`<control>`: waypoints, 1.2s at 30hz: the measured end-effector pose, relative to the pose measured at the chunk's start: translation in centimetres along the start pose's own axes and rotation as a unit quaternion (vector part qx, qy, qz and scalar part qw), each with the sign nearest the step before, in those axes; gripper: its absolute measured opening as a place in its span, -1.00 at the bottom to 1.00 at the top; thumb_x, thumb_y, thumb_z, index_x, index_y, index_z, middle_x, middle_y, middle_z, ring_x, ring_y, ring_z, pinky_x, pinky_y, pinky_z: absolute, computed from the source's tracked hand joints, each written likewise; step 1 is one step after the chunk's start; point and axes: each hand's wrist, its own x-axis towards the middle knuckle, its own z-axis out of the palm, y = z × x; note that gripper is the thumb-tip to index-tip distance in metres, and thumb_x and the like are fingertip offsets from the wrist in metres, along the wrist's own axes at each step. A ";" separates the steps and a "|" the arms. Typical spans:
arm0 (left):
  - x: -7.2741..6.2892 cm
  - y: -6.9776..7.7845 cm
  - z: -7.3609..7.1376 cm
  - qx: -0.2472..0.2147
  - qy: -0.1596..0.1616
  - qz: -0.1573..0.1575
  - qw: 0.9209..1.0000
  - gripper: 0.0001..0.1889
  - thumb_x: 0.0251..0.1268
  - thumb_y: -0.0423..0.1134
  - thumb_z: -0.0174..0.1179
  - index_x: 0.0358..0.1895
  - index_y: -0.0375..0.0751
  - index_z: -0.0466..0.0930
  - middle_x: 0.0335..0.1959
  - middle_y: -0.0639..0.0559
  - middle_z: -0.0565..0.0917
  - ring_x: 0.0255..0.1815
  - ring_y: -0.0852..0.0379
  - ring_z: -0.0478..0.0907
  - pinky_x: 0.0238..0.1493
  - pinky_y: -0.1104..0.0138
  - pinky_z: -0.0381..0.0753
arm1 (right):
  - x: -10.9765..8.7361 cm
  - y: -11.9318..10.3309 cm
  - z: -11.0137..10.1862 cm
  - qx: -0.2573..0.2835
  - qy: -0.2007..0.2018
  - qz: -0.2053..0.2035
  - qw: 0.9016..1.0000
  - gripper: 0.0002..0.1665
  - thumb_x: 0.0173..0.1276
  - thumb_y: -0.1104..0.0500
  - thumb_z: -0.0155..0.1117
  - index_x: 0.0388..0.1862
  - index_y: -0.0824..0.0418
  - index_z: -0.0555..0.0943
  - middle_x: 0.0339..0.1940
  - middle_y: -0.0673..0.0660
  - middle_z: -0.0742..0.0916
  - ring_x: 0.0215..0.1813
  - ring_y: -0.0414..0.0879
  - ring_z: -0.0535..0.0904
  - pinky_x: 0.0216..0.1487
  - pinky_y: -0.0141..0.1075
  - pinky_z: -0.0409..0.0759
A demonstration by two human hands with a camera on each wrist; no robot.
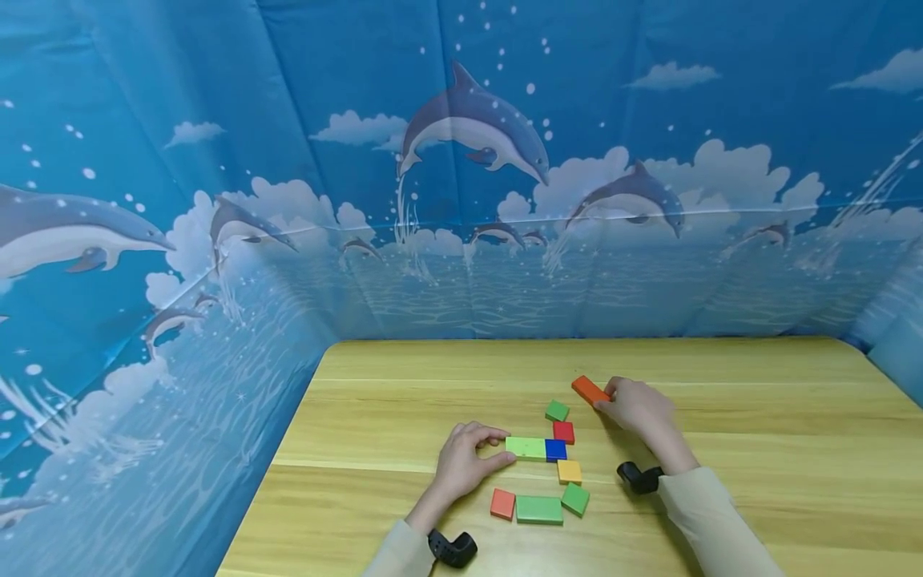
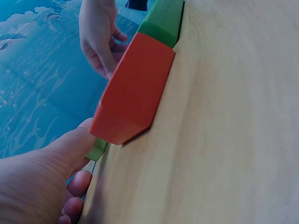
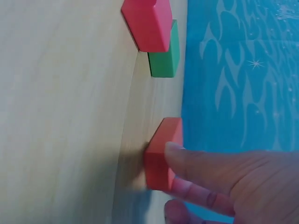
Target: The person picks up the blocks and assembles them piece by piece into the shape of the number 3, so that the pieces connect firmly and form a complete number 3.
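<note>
My right hand (image 1: 638,407) pinches the near end of a long orange-red block (image 1: 590,390) between thumb and fingers; the right wrist view shows this block (image 3: 163,154) close over the wood. My left hand (image 1: 466,462) grips the left end of a long light green block (image 1: 525,448), thumb on the near side and fingers on the far side. A blue square block (image 1: 556,450) adjoins its right end. Beyond it lie a red square block (image 1: 564,433) and a green square block (image 1: 557,410). On the near side is a yellow-orange square block (image 1: 570,471).
Nearest the person, a salmon-red block (image 1: 502,504), a long green block (image 1: 539,510) and a turned green square (image 1: 575,498) form a row on the wooden table (image 1: 793,449). A dolphin-print curtain (image 1: 461,280) stands along the table's back and left edges.
</note>
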 end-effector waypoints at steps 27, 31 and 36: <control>0.2 0.0 -0.1 0.005 0.000 0.000 1.000 -0.61 0.06 0.20 0.31 -0.09 0.12 0.69 -0.33 0.35 0.54 -0.28 0.32 0.34 -0.21 0.40 0.35 | 3.9 -1.7 2.0 0.130 0.005 -0.053 0.990 -0.52 0.34 -0.11 0.20 0.02 0.23 0.57 -0.04 0.27 0.64 -0.27 0.01 0.50 -0.29 -0.10 0.42; 0.1 0.0 0.0 0.007 0.002 0.000 1.000 -0.62 0.06 0.18 0.32 -0.09 0.12 0.70 -0.34 0.34 0.54 -0.28 0.32 0.34 -0.22 0.40 0.35 | 4.4 -2.2 2.2 0.135 0.010 -0.055 0.989 -0.54 0.33 -0.08 0.21 0.01 0.24 0.58 -0.04 0.27 0.65 -0.24 0.02 0.52 -0.24 -0.07 0.44; 0.1 0.0 0.0 0.004 0.002 -0.001 1.000 -0.62 0.07 0.19 0.31 -0.09 0.12 0.70 -0.34 0.34 0.54 -0.28 0.32 0.34 -0.21 0.40 0.35 | 4.8 -3.0 2.7 0.141 0.008 -0.071 0.987 -0.57 0.34 -0.05 0.21 0.05 0.20 0.59 0.03 0.29 0.63 -0.09 0.11 0.55 -0.11 0.03 0.45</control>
